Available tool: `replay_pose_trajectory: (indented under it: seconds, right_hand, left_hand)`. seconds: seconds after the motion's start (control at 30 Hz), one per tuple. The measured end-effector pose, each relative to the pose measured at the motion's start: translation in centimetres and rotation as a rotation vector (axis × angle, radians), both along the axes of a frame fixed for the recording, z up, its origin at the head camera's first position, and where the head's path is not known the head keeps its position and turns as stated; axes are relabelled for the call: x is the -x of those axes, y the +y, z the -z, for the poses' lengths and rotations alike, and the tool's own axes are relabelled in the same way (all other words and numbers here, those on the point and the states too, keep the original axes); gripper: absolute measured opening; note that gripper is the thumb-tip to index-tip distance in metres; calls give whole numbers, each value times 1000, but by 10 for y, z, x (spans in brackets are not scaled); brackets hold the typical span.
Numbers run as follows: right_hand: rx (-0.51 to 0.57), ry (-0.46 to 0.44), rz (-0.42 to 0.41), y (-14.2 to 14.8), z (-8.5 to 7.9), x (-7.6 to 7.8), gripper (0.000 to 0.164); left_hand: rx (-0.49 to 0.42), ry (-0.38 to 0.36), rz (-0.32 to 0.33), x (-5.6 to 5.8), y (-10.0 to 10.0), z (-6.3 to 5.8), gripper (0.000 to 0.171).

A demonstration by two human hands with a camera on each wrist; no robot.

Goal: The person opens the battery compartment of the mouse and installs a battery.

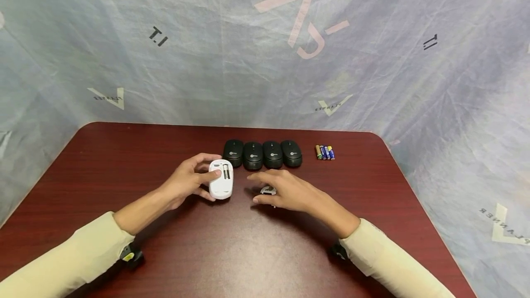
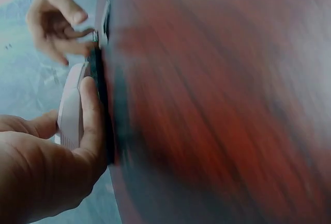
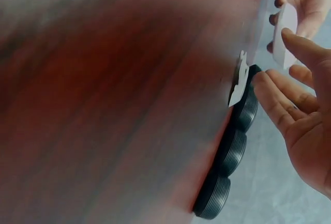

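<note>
A white computer mouse [image 1: 221, 187] is held in my left hand [image 1: 186, 180], its underside towards the head camera. A battery [image 1: 226, 172] sits in its uncovered slot. In the left wrist view the thumb and fingers of this hand grip the mouse [image 2: 71, 110] by its edges. My right hand [image 1: 287, 191] holds nothing; its fingers are spread above a white cover piece [image 1: 268, 190] on the table, partly hidden by the hand in the head view. The right wrist view has the cover [image 3: 239, 81] apart from the fingertips [image 3: 262, 81].
Several black mice [image 1: 253, 155] stand in a row towards the back of the reddish-brown table [image 1: 165, 146]. Right of them lies a small group of batteries [image 1: 325, 152]. A grey printed cloth [image 1: 223, 59] hangs behind the table's far edge.
</note>
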State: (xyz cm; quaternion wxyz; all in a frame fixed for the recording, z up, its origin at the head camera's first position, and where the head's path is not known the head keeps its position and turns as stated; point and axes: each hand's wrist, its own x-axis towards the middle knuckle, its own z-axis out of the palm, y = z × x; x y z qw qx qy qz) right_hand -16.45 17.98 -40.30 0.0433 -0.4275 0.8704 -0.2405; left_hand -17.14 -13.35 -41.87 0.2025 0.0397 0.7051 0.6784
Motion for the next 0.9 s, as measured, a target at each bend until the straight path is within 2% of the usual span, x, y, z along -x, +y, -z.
replay_pose_trajectory:
  seconds: [0.23, 0.47, 0.73, 0.9]
  right_hand:
    - [-31, 2, 6, 8, -1, 3, 43]
    - [-33, 7, 23, 13, 2, 13, 37]
    - [-32, 52, 36, 17, 3, 24, 33]
    - [-36, 89, 34, 16, 3, 29, 30]
  left_hand:
    - [60, -13, -60, 9, -22, 3, 58]
    - [104, -4, -72, 22, -42, 3, 61]
    - [206, 34, -89, 37, -67, 4, 62]
    - [279, 38, -104, 47, -80, 0, 63]
